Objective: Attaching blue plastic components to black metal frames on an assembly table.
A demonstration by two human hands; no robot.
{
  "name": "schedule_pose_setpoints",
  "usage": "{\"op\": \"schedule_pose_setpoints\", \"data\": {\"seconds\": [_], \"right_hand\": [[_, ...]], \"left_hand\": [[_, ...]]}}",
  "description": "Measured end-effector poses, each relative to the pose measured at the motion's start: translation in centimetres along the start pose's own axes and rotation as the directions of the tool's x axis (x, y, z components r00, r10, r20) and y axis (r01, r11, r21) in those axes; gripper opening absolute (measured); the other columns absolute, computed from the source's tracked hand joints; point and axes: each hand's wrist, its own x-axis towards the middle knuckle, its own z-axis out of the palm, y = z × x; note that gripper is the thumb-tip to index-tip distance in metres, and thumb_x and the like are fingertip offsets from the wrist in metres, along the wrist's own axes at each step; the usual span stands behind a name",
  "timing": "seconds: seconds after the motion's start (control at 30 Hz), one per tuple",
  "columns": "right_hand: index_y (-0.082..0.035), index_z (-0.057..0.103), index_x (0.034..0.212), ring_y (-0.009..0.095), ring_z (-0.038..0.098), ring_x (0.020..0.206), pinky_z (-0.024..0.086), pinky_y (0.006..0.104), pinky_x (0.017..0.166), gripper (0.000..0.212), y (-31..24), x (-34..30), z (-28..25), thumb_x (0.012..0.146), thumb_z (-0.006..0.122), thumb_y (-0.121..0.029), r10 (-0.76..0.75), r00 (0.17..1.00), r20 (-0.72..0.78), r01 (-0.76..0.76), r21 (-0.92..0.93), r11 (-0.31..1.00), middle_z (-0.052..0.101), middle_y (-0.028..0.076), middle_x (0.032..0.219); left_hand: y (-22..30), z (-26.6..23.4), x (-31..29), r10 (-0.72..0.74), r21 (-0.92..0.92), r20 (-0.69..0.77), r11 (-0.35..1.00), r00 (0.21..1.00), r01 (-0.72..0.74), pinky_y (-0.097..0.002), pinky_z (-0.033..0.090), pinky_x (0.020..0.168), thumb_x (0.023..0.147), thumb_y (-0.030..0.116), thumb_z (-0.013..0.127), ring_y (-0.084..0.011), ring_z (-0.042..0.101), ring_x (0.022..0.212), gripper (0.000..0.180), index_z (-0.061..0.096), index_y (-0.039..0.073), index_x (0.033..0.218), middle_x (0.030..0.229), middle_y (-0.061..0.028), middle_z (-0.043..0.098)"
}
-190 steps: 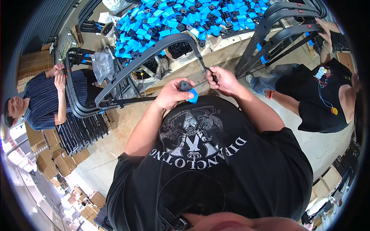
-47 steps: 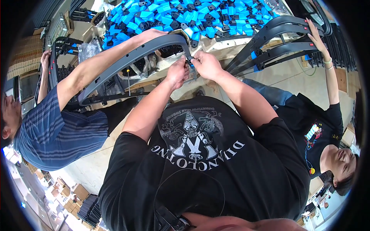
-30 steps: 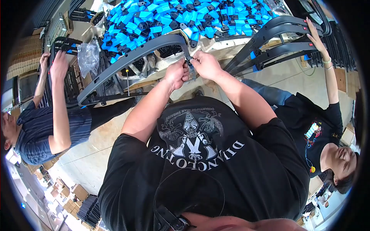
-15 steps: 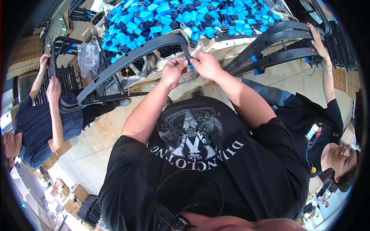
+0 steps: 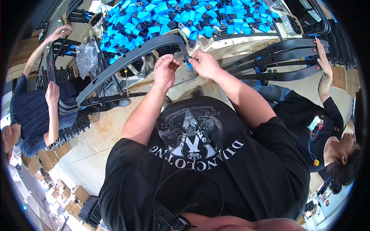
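Note:
A long black curved frame (image 5: 127,57) arches before me, its bent end coming down near my right hand. My right hand (image 5: 206,64) pinches that end with thumb and fingertips, beside a small blue piece (image 5: 189,66) on it. Just left of the end, my left hand (image 5: 165,72) is raised off the frame, fingers loosely curled and apart, with nothing visible in them. Below the arch stands a thin rod with a yellow tip (image 5: 126,71).
A large heap of blue and black plastic parts (image 5: 154,19) covers the table beyond. A clear plastic bag (image 5: 87,59) lies left. Co-workers at both sides touch similar frames: a hand (image 5: 52,92) at left, another hand (image 5: 324,63) by stacked black frames (image 5: 285,59) at right.
My left hand has let go of the frame's end and drawn back left. My right hand stays there. The left co-worker's far hand has lifted off; the right co-worker's frames have shifted.

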Motion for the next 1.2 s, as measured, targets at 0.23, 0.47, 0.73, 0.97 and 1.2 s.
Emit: {"op": "schedule_pose_setpoints", "data": {"seconds": [0.23, 0.47, 0.73, 0.97, 1.2], "right_hand": [[-0.001, 0.067, 0.099, 0.037, 0.069, 0.083, 0.053, 0.0459, 0.075, 0.025, 0.2, 0.2, 0.3, 0.091, 0.068, -0.025, -0.022, 1.0, 0.001, 0.022, -0.01, 1.0, 0.071, 0.02, 0.086], [0.0, 0.066, 0.097, 0.035, 0.069, 0.079, 0.053, 0.0458, 0.074, 0.025, -0.5, 0.0, 0.1, 0.091, 0.069, -0.024, -0.005, 1.0, -0.01, 0.005, 0.015, 1.0, 0.069, 0.02, 0.082], [0.0, 0.063, 0.094, 0.043, 0.067, 0.086, 0.052, 0.0499, 0.076, 0.022, -0.3, 0.0, 0.4, 0.092, 0.067, -0.022, -0.086, 0.995, -0.04, 0.081, -0.114, 0.99, 0.068, 0.024, 0.088], [0.001, 0.064, 0.095, 0.042, 0.068, 0.082, 0.052, 0.0484, 0.073, 0.024, 1.3, 0.5, 0.9, 0.091, 0.069, -0.022, -0.144, 0.989, -0.032, 0.142, -0.075, 0.987, 0.068, 0.023, 0.083], [-0.001, 0.065, 0.098, 0.018, 0.063, 0.065, 0.05, 0.0315, 0.059, 0.015, 7.0, -3.0, 2.2, 0.093, 0.068, -0.015, 0.126, 0.989, 0.077, -0.147, 0.564, 0.812, 0.063, 0.005, 0.073]], "left_hand": [[-0.5, 0.1, 0.5, -0.343, 0.516, -0.04, 0.797, 0.939, 0.313, -0.0305, 0.047, 0.06, 0.105, 0.022, 0.055, -0.0133, 0.053, 0.065, 0.016, 0.056, 0.007, 0.097, 0.075, -0.0005, 0.054], [0.9, 0.4, 0.3, -0.276, 0.513, -0.048, 0.818, 0.96, 0.261, -0.0287, 0.046, 0.057, 0.106, 0.027, 0.053, -0.0135, 0.055, 0.066, 0.026, 0.063, 0.004, 0.099, 0.078, -0.0015, 0.058], [-0.6, -0.3, 0.2, 0.163, 0.868, 0.382, 0.275, 0.91, -0.414, -0.0428, 0.052, 0.075, 0.099, 0.026, 0.061, -0.0279, 0.066, 0.08, 0.023, 0.067, 0.004, 0.096, 0.082, -0.0116, 0.065], [1.6, 0.0, -1.7, 0.29, 0.711, 0.703, -0.31, 0.649, -0.631, -0.046, 0.052, 0.081, 0.09, 0.024, 0.066, -0.0332, 0.066, 0.089, 0.017, 0.072, 0.008, 0.093, 0.086, -0.0106, 0.068], [10.3, -9.9, -4.7, 0.602, 0.925, 0.276, -0.377, 0.749, -0.038, -0.0467, 0.052, 0.089, 0.086, 0.031, 0.073, -0.0342, 0.067, 0.099, 0.029, 0.073, 0.006, 0.1, 0.098, -0.015, 0.072]]}}
